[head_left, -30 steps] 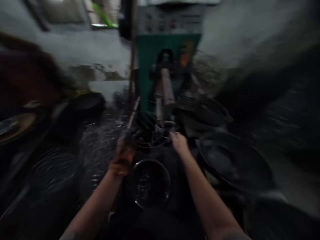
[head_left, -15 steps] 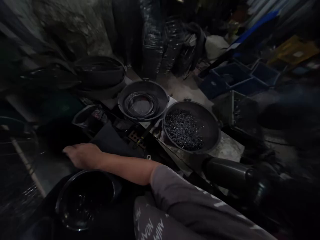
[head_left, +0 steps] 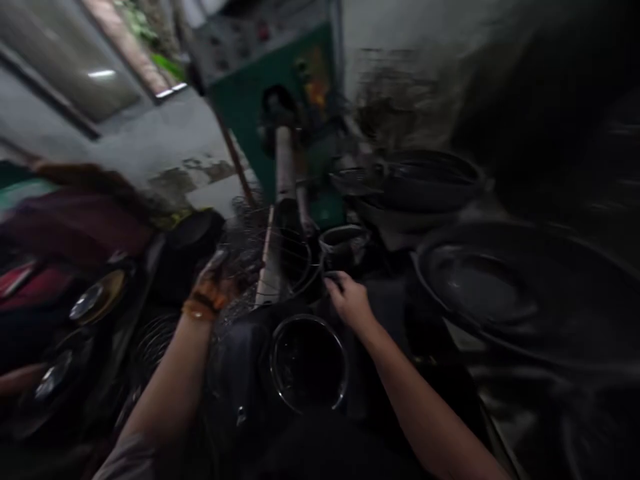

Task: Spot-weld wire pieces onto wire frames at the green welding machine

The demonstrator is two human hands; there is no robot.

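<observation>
My left hand [head_left: 216, 283], with orange bands round the wrist, reaches over a tangle of thin wire [head_left: 245, 257]. Blur and shadow smear its fingers, so what it holds is unclear. My right hand [head_left: 350, 303] is closed, thumb and fingers together on a small dark edge that I cannot make out. Just beyond it stands an open dark container [head_left: 343, 233] with a pale rim. Between my arms, at my lap, sits a round black bucket [head_left: 274, 363] with a shiny rim; its inside is dark.
A pale bar [head_left: 286, 160] runs from a green machine [head_left: 240, 100] toward me. Wide dark basins [head_left: 425, 273] stand at the right. On the left are coiled wire [head_left: 150, 343] and another person's arm [head_left: 20, 380].
The view has swung left, bringing the green machine and my left hand into sight. The basin of short metal pieces has left the picture. My right hand now appears beyond the bucket, to its right.
</observation>
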